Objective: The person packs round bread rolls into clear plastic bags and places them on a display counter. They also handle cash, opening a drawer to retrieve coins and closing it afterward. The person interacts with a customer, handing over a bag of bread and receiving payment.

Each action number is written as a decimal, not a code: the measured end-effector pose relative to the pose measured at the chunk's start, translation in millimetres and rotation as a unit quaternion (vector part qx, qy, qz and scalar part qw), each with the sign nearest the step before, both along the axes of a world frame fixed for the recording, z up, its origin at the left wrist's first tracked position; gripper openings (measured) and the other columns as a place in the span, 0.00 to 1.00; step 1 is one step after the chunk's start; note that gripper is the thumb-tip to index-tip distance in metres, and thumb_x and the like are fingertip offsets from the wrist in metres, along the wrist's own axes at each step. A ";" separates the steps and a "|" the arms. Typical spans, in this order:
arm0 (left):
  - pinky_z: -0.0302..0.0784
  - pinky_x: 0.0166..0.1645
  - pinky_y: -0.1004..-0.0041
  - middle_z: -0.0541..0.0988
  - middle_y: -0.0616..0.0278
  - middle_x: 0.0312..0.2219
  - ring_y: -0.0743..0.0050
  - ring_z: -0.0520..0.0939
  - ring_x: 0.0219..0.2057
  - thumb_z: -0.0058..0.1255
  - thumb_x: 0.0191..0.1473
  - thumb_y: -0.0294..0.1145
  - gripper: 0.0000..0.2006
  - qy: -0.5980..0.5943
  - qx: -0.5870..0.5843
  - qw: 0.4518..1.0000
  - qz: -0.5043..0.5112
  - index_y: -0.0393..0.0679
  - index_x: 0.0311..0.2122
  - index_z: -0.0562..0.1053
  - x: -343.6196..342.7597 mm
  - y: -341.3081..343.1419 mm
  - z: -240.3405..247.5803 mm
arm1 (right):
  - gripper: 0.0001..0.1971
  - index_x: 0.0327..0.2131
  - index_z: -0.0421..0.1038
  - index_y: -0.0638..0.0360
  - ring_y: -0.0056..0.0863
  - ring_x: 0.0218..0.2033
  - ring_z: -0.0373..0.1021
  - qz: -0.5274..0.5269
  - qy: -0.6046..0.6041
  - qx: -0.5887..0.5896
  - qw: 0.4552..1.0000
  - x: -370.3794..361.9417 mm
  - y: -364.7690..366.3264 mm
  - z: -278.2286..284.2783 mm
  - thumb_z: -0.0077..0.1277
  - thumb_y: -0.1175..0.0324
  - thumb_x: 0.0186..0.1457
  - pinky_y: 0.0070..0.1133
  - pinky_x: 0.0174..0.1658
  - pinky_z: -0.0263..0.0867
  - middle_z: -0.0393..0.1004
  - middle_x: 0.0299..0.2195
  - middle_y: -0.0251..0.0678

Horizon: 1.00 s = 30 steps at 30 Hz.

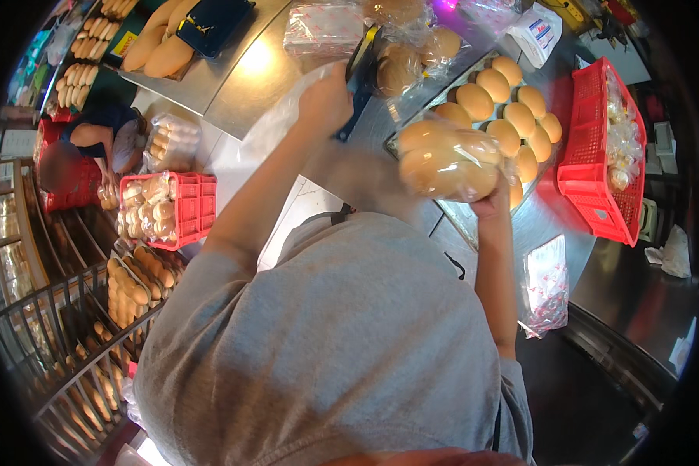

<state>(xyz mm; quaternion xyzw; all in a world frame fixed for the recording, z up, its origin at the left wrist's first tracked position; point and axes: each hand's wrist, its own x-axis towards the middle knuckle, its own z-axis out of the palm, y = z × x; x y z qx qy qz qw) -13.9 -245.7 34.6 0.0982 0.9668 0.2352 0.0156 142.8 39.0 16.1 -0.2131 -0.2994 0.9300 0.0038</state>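
My right hand (495, 200) is closed on a clear plastic bag of buns (450, 161), held up over the near left part of a tray. Round golden buns (505, 136) sit in rows on that metal tray (467, 233). My left hand (325, 99) is closed beside a dark blue bench-top device (359, 89) that has a yellow and black round part, perhaps a tape bag sealer. Pale translucent plastic (276, 120) shows by the left hand; whether the fingers grip it is hidden. More bagged buns (402, 68) lie just right of the device.
A red crate (594, 155) with bagged buns stands right of the tray. Packs of printed bags lie at the back (322, 31) and near right (546, 283). At left are another red crate (194, 208), racks of bread (128, 291) and another person (105, 147) bending over.
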 end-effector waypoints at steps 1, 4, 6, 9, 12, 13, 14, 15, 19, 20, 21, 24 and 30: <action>0.74 0.38 0.55 0.78 0.44 0.26 0.42 0.79 0.31 0.52 0.49 0.35 0.28 -0.004 0.019 1.000 0.001 0.46 0.55 0.58 19.1 0.5 -6.9 | 0.18 0.50 0.62 0.65 0.37 0.46 0.69 0.015 0.016 -0.019 1.000 2.6 13.9 -3.3 0.45 0.65 0.58 0.34 0.48 0.69 0.69 0.47 0.43; 0.74 0.40 0.55 0.78 0.45 0.31 0.41 0.78 0.35 0.54 0.48 0.37 0.32 -0.118 0.067 0.991 -0.008 0.49 0.58 0.55 62.3 8.1 15.9 | 0.18 0.50 0.63 0.64 0.37 0.46 0.69 0.013 0.011 -0.037 0.999 -4.5 39.9 -9.4 0.46 0.66 0.58 0.35 0.49 0.69 0.69 0.47 0.44; 0.73 0.43 0.56 0.76 0.46 0.37 0.41 0.77 0.39 0.57 0.46 0.37 0.35 -0.061 0.084 0.993 -0.046 0.52 0.59 0.54 70.1 13.1 38.4 | 0.18 0.49 0.64 0.63 0.35 0.46 0.70 -0.037 -0.058 0.006 0.998 -21.4 30.7 15.5 0.45 0.65 0.58 0.35 0.50 0.68 0.70 0.48 0.44; 0.72 0.48 0.58 0.72 0.48 0.46 0.42 0.74 0.45 0.63 0.41 0.35 0.40 0.244 0.070 0.949 -0.189 0.57 0.60 0.56 61.1 7.8 68.2 | 0.18 0.49 0.64 0.63 0.34 0.46 0.70 0.047 -0.035 0.007 0.998 -39.8 4.4 51.2 0.49 0.69 0.56 0.32 0.48 0.70 0.70 0.46 0.42; 0.72 0.50 0.60 0.72 0.52 0.47 0.44 0.73 0.47 0.65 0.38 0.33 0.38 0.427 0.042 0.821 -0.376 0.56 0.56 0.60 43.6 1.2 95.9 | 0.18 0.49 0.64 0.64 0.31 0.45 0.70 0.165 -0.034 0.060 0.984 -60.4 -18.6 48.9 0.50 0.70 0.55 0.30 0.48 0.69 0.71 0.46 0.40; 0.73 0.48 0.61 0.72 0.53 0.46 0.48 0.74 0.47 0.65 0.39 0.34 0.36 0.439 0.063 0.790 -0.424 0.56 0.56 0.61 35.7 -2.3 95.7 | 0.18 0.48 0.65 0.63 0.29 0.44 0.70 0.193 0.001 0.053 0.980 -65.0 -30.9 56.7 0.51 0.69 0.55 0.28 0.46 0.70 0.71 0.45 0.39; 0.73 0.47 0.61 0.72 0.54 0.46 0.51 0.75 0.46 0.65 0.41 0.35 0.34 0.449 0.084 0.756 -0.469 0.56 0.55 0.62 31.9 -5.8 95.2 | 0.18 0.48 0.65 0.64 0.28 0.44 0.70 0.143 0.014 0.098 0.985 -68.5 -44.2 66.2 0.50 0.69 0.55 0.27 0.45 0.70 0.71 0.45 0.38; 0.74 0.46 0.62 0.73 0.54 0.45 0.52 0.75 0.45 0.63 0.43 0.36 0.32 0.352 0.181 0.832 -0.390 0.54 0.54 0.62 34.3 -8.2 95.3 | 0.17 0.48 0.65 0.64 0.28 0.44 0.70 0.090 0.026 0.142 0.985 -71.9 -56.4 76.1 0.50 0.68 0.56 0.27 0.44 0.70 0.71 0.44 0.38; 0.75 0.45 0.61 0.74 0.52 0.43 0.52 0.77 0.45 0.63 0.43 0.39 0.35 -0.081 0.467 0.876 -0.085 0.46 0.56 0.60 40.4 -32.8 93.6 | 0.18 0.48 0.65 0.65 0.29 0.43 0.70 -0.016 0.031 0.198 0.980 -99.7 -85.5 103.8 0.49 0.65 0.57 0.25 0.43 0.70 0.71 0.43 0.38; 0.75 0.46 0.60 0.74 0.51 0.43 0.51 0.77 0.45 0.65 0.41 0.40 0.39 -0.186 0.512 0.838 -0.028 0.45 0.57 0.59 36.4 -44.2 91.6 | 0.18 0.48 0.64 0.65 0.29 0.43 0.70 -0.008 0.017 0.200 0.980 -104.2 -83.5 102.2 0.48 0.65 0.58 0.25 0.43 0.69 0.71 0.43 0.38; 0.74 0.47 0.60 0.74 0.50 0.44 0.50 0.76 0.46 0.67 0.39 0.40 0.42 -0.154 0.477 0.864 -0.051 0.44 0.58 0.58 34.9 -49.3 91.3 | 0.18 0.48 0.64 0.65 0.28 0.43 0.70 -0.001 0.004 0.203 0.979 -110.0 -80.1 99.2 0.48 0.64 0.58 0.24 0.43 0.69 0.71 0.43 0.37; 0.72 0.50 0.58 0.73 0.49 0.46 0.49 0.75 0.47 0.70 0.32 0.37 0.46 0.135 0.252 0.931 -0.225 0.44 0.59 0.57 35.3 -56.1 96.3 | 0.16 0.46 0.67 0.64 0.28 0.41 0.71 0.082 -0.023 0.160 0.983 -117.8 -69.4 75.0 0.49 0.64 0.58 0.24 0.42 0.69 0.72 0.41 0.37; 0.72 0.50 0.66 0.73 0.53 0.44 0.60 0.75 0.46 0.69 0.35 0.33 0.38 0.166 0.435 0.872 -0.152 0.41 0.52 0.61 13.9 -66.0 79.2 | 0.17 0.45 0.71 0.63 0.31 0.36 0.72 0.079 0.250 0.761 0.594 -163.1 -113.5 77.8 0.52 0.63 0.55 0.25 0.42 0.68 0.76 0.36 0.41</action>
